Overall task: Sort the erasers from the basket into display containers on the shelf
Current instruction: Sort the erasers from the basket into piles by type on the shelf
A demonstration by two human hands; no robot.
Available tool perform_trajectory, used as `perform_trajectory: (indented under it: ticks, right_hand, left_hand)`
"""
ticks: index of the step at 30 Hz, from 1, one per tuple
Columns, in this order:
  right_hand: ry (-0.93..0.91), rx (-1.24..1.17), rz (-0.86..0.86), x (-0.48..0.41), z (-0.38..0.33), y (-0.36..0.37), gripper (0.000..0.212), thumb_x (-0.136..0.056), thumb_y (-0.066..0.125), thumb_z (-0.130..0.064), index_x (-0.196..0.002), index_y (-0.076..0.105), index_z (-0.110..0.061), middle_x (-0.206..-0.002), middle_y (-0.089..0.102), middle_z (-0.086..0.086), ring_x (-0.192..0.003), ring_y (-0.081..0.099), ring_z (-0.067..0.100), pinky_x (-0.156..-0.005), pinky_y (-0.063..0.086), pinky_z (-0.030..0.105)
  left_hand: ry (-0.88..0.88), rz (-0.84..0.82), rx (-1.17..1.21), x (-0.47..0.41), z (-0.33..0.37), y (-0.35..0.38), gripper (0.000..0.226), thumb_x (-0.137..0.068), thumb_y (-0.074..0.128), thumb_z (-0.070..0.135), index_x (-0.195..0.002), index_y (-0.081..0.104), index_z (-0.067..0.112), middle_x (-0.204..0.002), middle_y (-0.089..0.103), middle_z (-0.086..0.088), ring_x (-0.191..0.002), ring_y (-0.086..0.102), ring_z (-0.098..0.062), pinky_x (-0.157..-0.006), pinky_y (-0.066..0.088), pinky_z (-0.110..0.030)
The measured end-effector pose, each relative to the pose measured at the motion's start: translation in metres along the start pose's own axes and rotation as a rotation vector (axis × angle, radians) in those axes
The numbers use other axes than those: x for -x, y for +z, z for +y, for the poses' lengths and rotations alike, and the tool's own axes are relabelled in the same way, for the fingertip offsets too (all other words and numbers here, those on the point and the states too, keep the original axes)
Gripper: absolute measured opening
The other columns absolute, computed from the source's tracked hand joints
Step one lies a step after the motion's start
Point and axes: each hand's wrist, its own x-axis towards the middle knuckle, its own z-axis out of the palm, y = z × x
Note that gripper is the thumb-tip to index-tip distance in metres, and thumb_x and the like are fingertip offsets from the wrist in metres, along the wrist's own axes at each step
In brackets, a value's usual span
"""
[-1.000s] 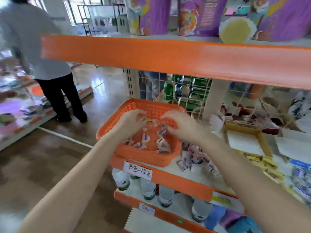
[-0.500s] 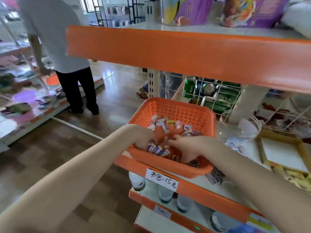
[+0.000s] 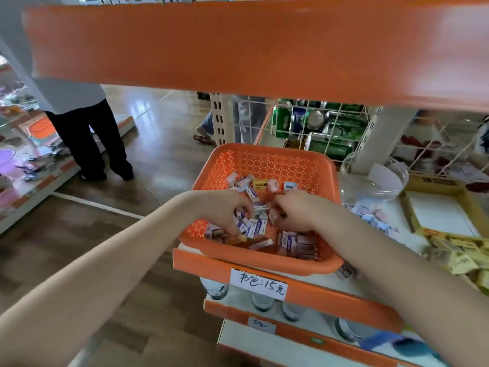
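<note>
Both hands have shifted from the near rim of the orange perforated plastic basket (image 3: 267, 161) to its middle | left hand (image 3: 225, 211) and right hand (image 3: 297, 211): fingers curled down into the pile, cannot tell whether either pinches anything | small paper-sleeved erasers (image 3: 258, 225): loose in basket on orange-edged white shelf (image 3: 325, 298) | round clear plastic container (image 3: 381, 182): just right of basket

The white shelf (image 3: 320, 296), orange-edged with a price label (image 3: 258, 284), carries an orange basket (image 3: 264, 260) at its left front corner. Right of it lie loose erasers (image 3: 370, 215), a clear bowl (image 3: 383, 178) behind them, then a cardboard box (image 3: 408, 215) and yellow packets (image 3: 460, 250).
</note>
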Motion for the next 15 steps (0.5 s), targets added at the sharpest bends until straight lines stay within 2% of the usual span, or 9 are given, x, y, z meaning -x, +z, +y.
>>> perform_trajectory:
  ticks: [3,5,7,9,12,15]
  right_hand:
    - [0.063,0.027,0.069,0.000,0.002,0.000,0.047,-0.090,0.052,-0.027,-0.134,0.038,-0.015,-0.110,0.059,0.007,-0.096,0.058,0.026,-0.078,0.051,0.037]
    - [0.071,0.027,0.118,0.003,0.003,-0.002,0.039,-0.091,0.050,-0.026,-0.128,0.042,-0.017,-0.106,0.059,0.007,-0.096,0.059,0.027,-0.073,0.050,0.036]
    - [0.106,0.010,0.174,0.005,0.002,-0.005,0.026,-0.091,0.049,-0.024,-0.116,0.049,-0.016,-0.100,0.057,0.006,-0.094,0.058,0.027,-0.065,0.042,0.032]
    - [0.137,-0.008,0.232,0.004,0.002,-0.006,0.023,-0.088,0.051,-0.018,-0.111,0.054,-0.015,-0.101,0.060,0.007,-0.093,0.059,0.027,-0.062,0.040,0.031]
    - [0.105,-0.088,0.294,0.005,0.001,-0.006,0.022,-0.086,0.054,-0.014,-0.106,0.061,-0.016,-0.098,0.065,0.004,-0.089,0.061,0.023,-0.066,0.049,0.034]
    - [0.087,-0.188,0.334,0.006,0.003,-0.006,0.019,-0.085,0.057,-0.017,-0.102,0.066,-0.020,-0.095,0.067,-0.001,-0.083,0.058,0.015,-0.071,0.050,0.033]
  left_hand:
    - [0.061,0.028,0.001,-0.005,0.003,-0.002,0.060,-0.079,0.074,0.033,-0.132,0.048,0.026,-0.131,0.049,0.003,-0.099,0.046,-0.009,-0.082,0.035,-0.021]
    - [0.085,0.056,0.034,-0.012,-0.002,-0.001,0.057,-0.080,0.073,0.030,-0.132,0.049,0.026,-0.130,0.051,0.003,-0.097,0.046,-0.007,-0.081,0.034,-0.019]
    - [0.125,0.081,0.031,-0.017,-0.001,-0.001,0.054,-0.081,0.072,0.028,-0.130,0.051,0.025,-0.128,0.052,0.002,-0.097,0.046,-0.006,-0.081,0.034,-0.020]
    - [0.153,0.080,0.003,-0.021,0.002,-0.002,0.051,-0.081,0.072,0.027,-0.128,0.053,0.025,-0.127,0.052,0.002,-0.101,0.049,-0.009,-0.083,0.037,-0.022]
    - [0.177,0.036,-0.087,-0.029,0.004,-0.007,0.041,-0.081,0.071,0.026,-0.120,0.058,0.022,-0.123,0.055,0.003,-0.110,0.052,-0.013,-0.089,0.041,-0.025]
    - [0.191,0.088,-0.127,-0.036,0.004,-0.012,0.034,-0.080,0.072,0.029,-0.112,0.062,0.021,-0.102,0.058,0.010,-0.093,0.051,-0.008,-0.082,0.040,-0.023]
